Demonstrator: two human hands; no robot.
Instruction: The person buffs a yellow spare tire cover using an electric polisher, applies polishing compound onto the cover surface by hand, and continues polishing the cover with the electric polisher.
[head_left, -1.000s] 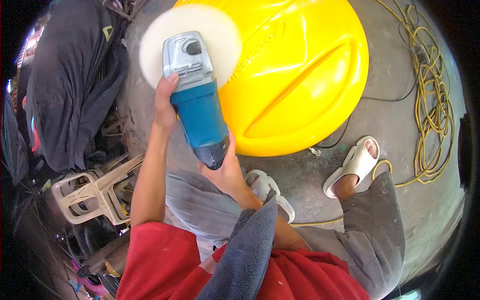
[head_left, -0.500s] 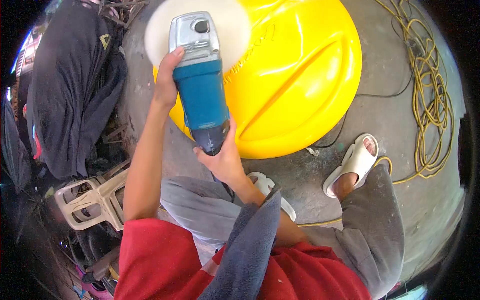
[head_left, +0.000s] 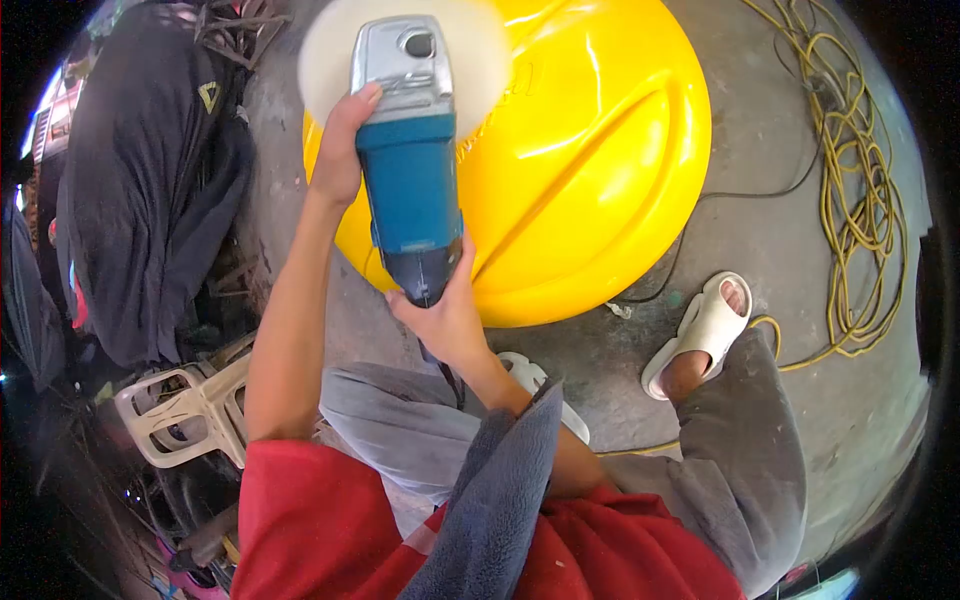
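A blue electric polisher (head_left: 410, 185) with a silver gear head points away from me. Its round white buffing pad (head_left: 325, 65) looks blurred and lies over the upper left of a large glossy yellow domed piece (head_left: 600, 190). Wavy marks or lettering show on the yellow surface beside the pad. My left hand (head_left: 342, 150) grips the left side of the polisher's head, thumb on the silver part. Around the dark rear handle my right hand (head_left: 447, 312) is closed. The pad's underside is hidden.
A yellow cord (head_left: 850, 200) lies coiled on the concrete floor at right, and a thin black cable runs from it towards the yellow piece. At left are a dark draped cloth (head_left: 140, 190) and a beige plastic stool (head_left: 175, 415). My sandalled foot (head_left: 705, 335) stands right of centre.
The polisher and both hands have shifted slightly right over the yellow piece, and the tool's head sits a touch higher. Both hands keep their grip. The whole view has also shifted a little.
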